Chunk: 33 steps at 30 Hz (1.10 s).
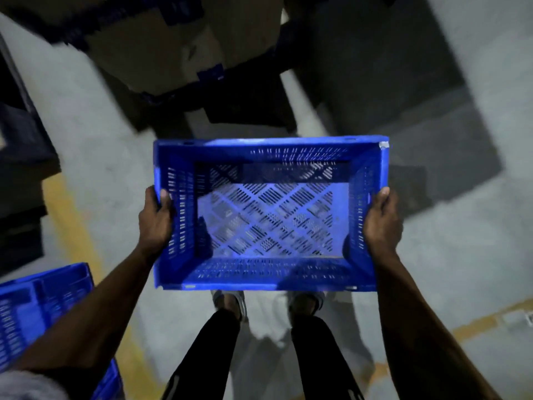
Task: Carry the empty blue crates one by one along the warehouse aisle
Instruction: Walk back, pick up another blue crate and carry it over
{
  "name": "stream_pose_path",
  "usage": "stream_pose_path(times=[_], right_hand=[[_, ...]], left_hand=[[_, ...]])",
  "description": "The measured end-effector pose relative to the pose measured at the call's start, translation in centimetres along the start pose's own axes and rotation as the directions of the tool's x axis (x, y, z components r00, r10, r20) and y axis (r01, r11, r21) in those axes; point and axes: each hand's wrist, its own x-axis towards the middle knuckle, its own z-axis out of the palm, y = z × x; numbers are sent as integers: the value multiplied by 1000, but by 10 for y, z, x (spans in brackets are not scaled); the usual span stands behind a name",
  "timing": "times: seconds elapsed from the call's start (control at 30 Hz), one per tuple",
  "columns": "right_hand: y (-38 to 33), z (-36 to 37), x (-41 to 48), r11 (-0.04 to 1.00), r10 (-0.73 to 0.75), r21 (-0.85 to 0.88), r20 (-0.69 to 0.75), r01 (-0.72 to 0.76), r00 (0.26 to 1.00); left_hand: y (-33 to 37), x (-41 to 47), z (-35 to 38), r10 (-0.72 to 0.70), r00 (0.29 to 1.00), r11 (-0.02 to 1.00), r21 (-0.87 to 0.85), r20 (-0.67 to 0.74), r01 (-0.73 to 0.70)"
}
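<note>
An empty blue crate (271,215) with slotted walls and a lattice floor hangs level in front of me, above the grey floor. My left hand (154,223) grips its left short wall, thumb over the rim. My right hand (382,223) grips the right short wall the same way. Nothing lies inside the crate. Another blue crate (37,301) stands at the lower left, partly behind my left forearm.
Cardboard boxes (161,47) on a dark pallet stand ahead at the top. Dark racking (20,168) lines the left side. A yellow floor line (75,235) runs along the left, another at the lower right. My feet (268,304) show under the crate.
</note>
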Motion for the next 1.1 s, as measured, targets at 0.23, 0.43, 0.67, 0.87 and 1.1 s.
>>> stream_pose_path(times=[0.23,0.43,0.67,0.87,1.1], right_hand=[[-63,-162,-77,992,123,-23,-11,-123,992],[-81,-314,-164,991,127,71,-172,-116,977],[-70,-443,-254,959,263,204,-385,-197,885],[-39,-503,-323,866,488,360,-450,-349,748],[6,-541,-366,763,633,514,-471,-392,614]], left_hand=[[119,-82,-97,99,995,995,3,29,-99],[241,-152,-164,239,964,971,0,112,-241],[375,-194,-180,398,876,910,2,271,-414],[470,-236,-159,547,725,798,3,419,-603],[550,-282,-106,664,558,646,-7,498,-763]])
